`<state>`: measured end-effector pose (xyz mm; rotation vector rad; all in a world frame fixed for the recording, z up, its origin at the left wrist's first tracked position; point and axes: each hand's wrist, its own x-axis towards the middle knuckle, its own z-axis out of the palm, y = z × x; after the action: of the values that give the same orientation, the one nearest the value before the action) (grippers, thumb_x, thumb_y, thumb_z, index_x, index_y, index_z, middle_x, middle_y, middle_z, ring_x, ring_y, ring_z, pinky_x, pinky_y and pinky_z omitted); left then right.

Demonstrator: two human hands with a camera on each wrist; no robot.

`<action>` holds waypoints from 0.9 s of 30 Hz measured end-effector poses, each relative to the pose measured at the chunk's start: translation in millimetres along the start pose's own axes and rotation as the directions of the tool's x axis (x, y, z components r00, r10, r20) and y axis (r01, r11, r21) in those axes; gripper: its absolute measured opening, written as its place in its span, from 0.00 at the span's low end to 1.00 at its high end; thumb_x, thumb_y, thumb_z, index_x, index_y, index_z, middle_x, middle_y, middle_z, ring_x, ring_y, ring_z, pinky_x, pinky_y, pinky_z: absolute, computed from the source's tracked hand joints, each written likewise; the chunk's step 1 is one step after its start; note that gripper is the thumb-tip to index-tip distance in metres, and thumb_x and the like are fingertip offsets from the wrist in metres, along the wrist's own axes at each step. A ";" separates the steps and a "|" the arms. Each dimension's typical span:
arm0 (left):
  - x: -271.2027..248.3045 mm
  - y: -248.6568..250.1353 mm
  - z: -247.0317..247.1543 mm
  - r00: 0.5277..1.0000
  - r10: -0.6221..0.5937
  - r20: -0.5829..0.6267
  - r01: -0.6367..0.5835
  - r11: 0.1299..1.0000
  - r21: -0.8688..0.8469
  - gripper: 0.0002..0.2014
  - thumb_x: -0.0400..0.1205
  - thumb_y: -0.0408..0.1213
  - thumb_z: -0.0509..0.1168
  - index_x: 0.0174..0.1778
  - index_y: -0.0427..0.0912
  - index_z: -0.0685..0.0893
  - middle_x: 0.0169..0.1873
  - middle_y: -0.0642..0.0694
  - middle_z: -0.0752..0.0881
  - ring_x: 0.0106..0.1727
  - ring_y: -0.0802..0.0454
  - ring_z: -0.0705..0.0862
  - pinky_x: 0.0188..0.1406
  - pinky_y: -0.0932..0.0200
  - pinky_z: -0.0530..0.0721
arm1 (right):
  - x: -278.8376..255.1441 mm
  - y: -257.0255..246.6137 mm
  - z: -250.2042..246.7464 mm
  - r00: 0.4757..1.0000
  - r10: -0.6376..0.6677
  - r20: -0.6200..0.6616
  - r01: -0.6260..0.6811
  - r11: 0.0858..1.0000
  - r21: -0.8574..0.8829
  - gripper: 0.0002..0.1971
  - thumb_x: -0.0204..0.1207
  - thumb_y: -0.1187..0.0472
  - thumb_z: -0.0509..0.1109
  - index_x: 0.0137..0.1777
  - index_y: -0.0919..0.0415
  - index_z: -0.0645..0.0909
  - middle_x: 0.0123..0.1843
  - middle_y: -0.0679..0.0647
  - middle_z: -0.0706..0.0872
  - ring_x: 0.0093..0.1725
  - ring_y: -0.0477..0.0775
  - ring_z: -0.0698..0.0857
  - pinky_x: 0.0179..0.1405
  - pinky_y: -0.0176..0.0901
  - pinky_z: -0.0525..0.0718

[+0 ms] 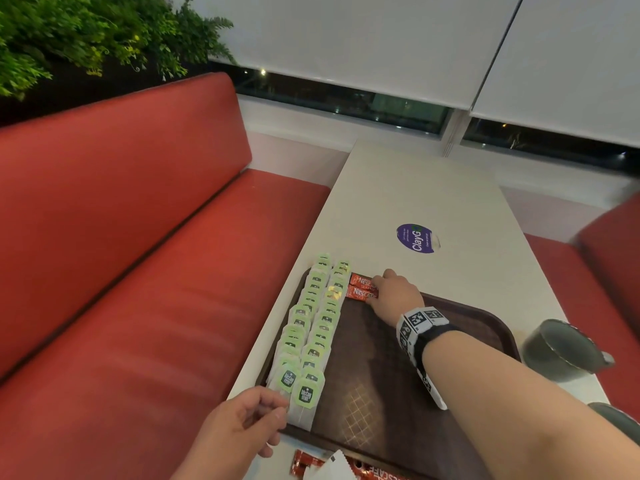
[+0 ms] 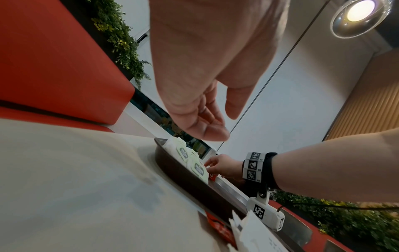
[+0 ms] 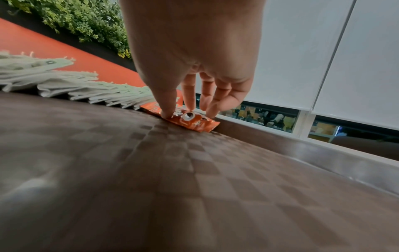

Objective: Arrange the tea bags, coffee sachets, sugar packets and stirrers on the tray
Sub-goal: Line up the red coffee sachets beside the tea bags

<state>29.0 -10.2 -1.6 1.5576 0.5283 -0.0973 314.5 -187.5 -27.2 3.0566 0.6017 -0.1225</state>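
- Coffee sachets: two flat red foil strips lay side by side at the tray's far edge, just right of the tea rows. The right hand was on them; in the wrist view its thumb and fingertips pressed down on the nearer sachet, fingers slightly spread. Whether it pinched or only pressed, can't tell.
- Tea bags: two overlapping rows along the tray's left side, white paper envelopes with green tags, shingled like tiles. That part looked done.
- Left hand sat at the tray's near left corner, fingers loosely curled, holding nothing, close to the nearest tea bag.
- Tray: dark brown plastic, raised rim, woven-check texture on the floor. Most of it was bare.
- Left to do, by my read: more red sachets and white paper packets lay off the tray at its near edge. No stirrers identifiable in any view.
- Table: smooth white top with a purple round sticker; a dark mug stood right of the tray.
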 end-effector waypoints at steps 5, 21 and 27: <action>0.3 -1.9 -0.7 1.000 -0.005 0.003 0.004 0.999 0.042 0.08 0.78 0.22 0.67 0.40 0.38 0.88 0.31 0.38 0.88 0.27 0.53 0.83 0.27 0.61 0.82 | -2.0 3.0 0.4 1.000 0.008 0.009 -0.008 0.998 -0.057 0.18 0.81 0.49 0.64 0.66 0.57 0.77 0.60 0.56 0.78 0.59 0.58 0.81 0.55 0.51 0.81; 1.8 -6.6 -3.0 1.000 -0.002 0.021 0.000 0.997 0.080 0.08 0.78 0.22 0.67 0.40 0.39 0.88 0.32 0.37 0.88 0.28 0.53 0.83 0.28 0.60 0.83 | -0.7 0.4 -1.6 1.000 0.009 0.017 -0.005 0.981 -0.196 0.13 0.80 0.56 0.61 0.64 0.51 0.76 0.59 0.52 0.83 0.63 0.57 0.76 0.60 0.53 0.70; 1.6 -7.4 -3.7 1.000 -0.009 0.017 0.008 0.998 0.058 0.10 0.77 0.22 0.68 0.37 0.41 0.89 0.33 0.36 0.88 0.29 0.52 0.83 0.29 0.59 0.83 | 6.0 0.3 -6.3 0.990 0.082 0.115 -0.066 0.988 -0.140 0.12 0.78 0.54 0.64 0.61 0.48 0.78 0.58 0.50 0.82 0.63 0.56 0.74 0.61 0.55 0.68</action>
<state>26.5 -6.5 -8.8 1.6094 0.5223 -0.1331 320.6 -185.3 -21.4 2.9097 0.4678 -0.2520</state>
